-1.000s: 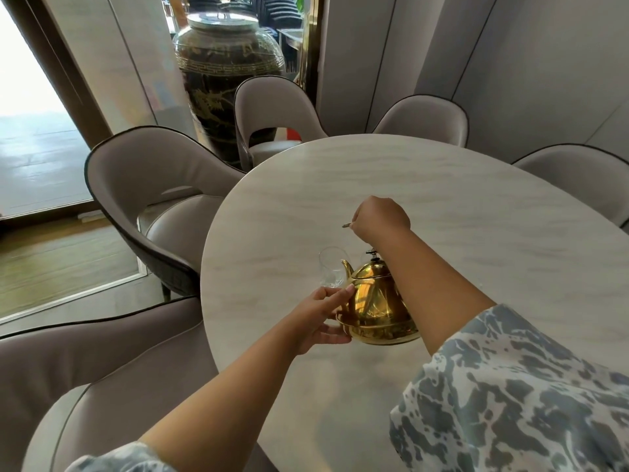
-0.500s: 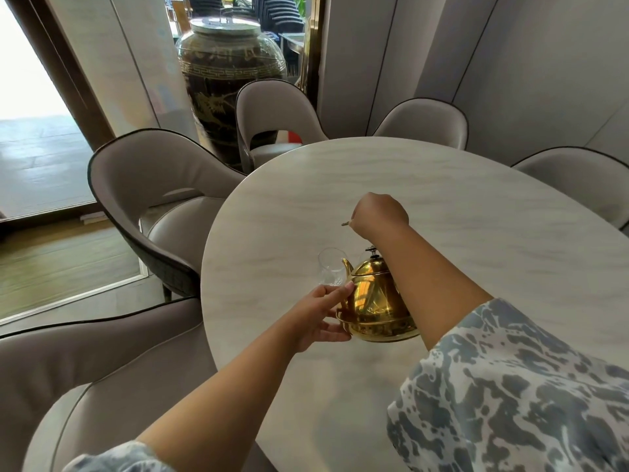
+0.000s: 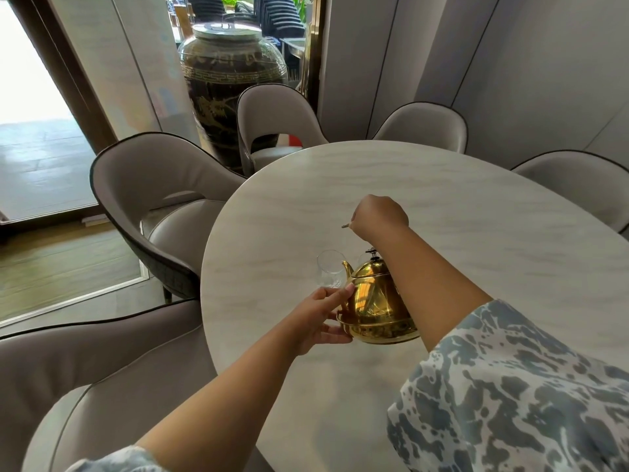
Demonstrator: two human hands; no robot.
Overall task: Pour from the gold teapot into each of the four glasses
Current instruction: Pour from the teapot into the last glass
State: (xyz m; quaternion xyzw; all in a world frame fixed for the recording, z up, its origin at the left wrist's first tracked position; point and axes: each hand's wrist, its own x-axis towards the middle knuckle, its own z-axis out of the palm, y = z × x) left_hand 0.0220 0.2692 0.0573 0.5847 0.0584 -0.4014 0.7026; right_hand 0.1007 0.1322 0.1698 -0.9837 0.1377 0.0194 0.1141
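Tilting above the pale round table (image 3: pixel 442 206), spout toward a clear glass (image 3: pixel 329 272) just beside it: the gold teapot (image 3: pixel 374 301), its handle and far side hiding behind the right forearm. Clenching into a fist above the lid, the right hand (image 3: pixel 379 216), with a thin metal end poking out at its left; exactly what the fist is gripping, impossible to tell. Steadying the pot low on its near side, the left hand (image 3: pixel 318 318), fingers (image 3: pixel 340 294) spread, one fingertip pressing the wall below the spout. Showing faintly behind the lid knob, what may be a second rim, too hidden to confirm; the remaining glasses nowhere discernible. Liquid in the glass or at the spout, too faint to judge. Compared with half a second earlier, hardly changing at all: both hands keeping their places, pot and glass sitting in much the same relation.
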